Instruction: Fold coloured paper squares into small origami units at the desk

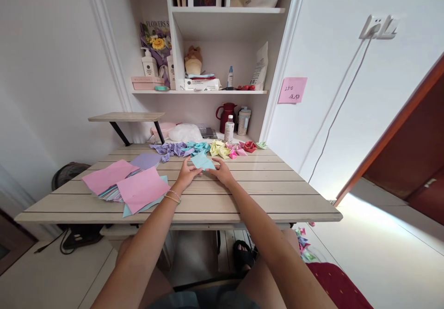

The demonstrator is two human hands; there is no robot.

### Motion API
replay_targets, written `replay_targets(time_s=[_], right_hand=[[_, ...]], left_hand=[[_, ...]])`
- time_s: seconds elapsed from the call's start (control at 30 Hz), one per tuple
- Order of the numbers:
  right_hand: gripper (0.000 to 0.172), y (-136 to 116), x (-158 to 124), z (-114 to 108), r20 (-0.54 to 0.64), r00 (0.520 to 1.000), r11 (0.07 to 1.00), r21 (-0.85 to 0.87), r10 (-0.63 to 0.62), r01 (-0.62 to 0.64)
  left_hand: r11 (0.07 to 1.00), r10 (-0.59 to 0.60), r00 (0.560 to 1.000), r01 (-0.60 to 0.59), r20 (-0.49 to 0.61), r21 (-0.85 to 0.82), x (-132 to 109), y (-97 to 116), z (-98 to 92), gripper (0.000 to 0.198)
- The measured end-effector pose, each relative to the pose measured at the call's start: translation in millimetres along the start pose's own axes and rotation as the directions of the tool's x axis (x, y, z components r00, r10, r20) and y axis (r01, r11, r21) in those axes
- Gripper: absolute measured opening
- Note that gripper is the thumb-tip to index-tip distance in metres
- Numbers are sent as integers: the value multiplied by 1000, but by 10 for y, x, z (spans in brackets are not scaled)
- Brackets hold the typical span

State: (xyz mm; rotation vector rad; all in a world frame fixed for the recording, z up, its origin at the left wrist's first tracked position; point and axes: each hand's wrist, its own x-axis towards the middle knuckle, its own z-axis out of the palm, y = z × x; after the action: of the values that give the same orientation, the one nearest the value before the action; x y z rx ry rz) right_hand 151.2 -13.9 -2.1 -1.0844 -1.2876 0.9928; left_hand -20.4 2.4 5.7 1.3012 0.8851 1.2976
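A small light-blue sheet of folding paper point(202, 161) is held just above the slatted table, between my two hands. My left hand point(187, 175) grips its left and lower edge with thumb and fingers. On the other side, my right hand point(222, 172) pinches the right edge. Just beyond the paper lies a row of folded paper pieces: purple ones point(175, 149), blue ones point(198, 147), yellow ones point(219, 149), pink ones point(236, 150) and a red one point(249, 146).
Loose paper sheets, with a pink sheet point(144, 188) on top, lie at the table's left. A clear bottle point(229, 129), a red jug point(227, 117) and a tumbler point(243, 120) stand at the back. A small raised shelf point(126, 117) occupies the back left.
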Motion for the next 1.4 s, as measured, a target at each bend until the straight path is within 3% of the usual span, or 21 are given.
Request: replay_targets(time_s=[0.07,0.17,0.23,0.3,0.4,0.53,0.7,0.8,0.9,1.03,1.1,1.4], right_hand=[[56,-24,-11,8,15,1000,1000,15,-10,10],[34,-60,-31,24,53,997,997,64,-52,49],[30,-65,-38,29,82,995,996,72,-61,55],[30,-47,-34,29,101,994,998,42,-44,40],[30,7,-7,26,129,991,999,-31,-30,34],[31,52,22,22,96,990,979,-164,-104,119],[71,3,-22,16,90,976,938,-271,-199,216],[81,-36,-49,13,157,958,909,-310,-241,279],[74,-43,-47,8,213,940,869,-368,-267,330],[43,-9,-25,12,279,922,828,-423,-268,369],[37,2,-20,19,284,922,832,-418,-263,366],[56,5,-20,17,225,934,869,-355,-278,345]], left_hand=[[1000,-11,1000,11,-13,2,5,9,-7,91],[999,-33,999,32,36,37,21,16,-29,61],[996,-52,993,44,104,77,27,12,-41,40],[993,-67,988,53,137,106,26,5,-45,33],[993,-80,989,68,122,98,13,5,-45,33],[997,-71,991,69,115,16,3,22,-44,32],[993,-22,998,28,55,-112,37,-14,-43,36],[992,-16,1000,16,-1,-123,59,-47,-45,44],[993,-27,999,24,-26,-113,59,-48,-53,45],[994,-46,999,46,1,-100,41,-8,-68,45],[994,-54,998,55,10,-98,39,12,-72,45],[996,-40,999,37,-29,-78,44,0,-39,40]])
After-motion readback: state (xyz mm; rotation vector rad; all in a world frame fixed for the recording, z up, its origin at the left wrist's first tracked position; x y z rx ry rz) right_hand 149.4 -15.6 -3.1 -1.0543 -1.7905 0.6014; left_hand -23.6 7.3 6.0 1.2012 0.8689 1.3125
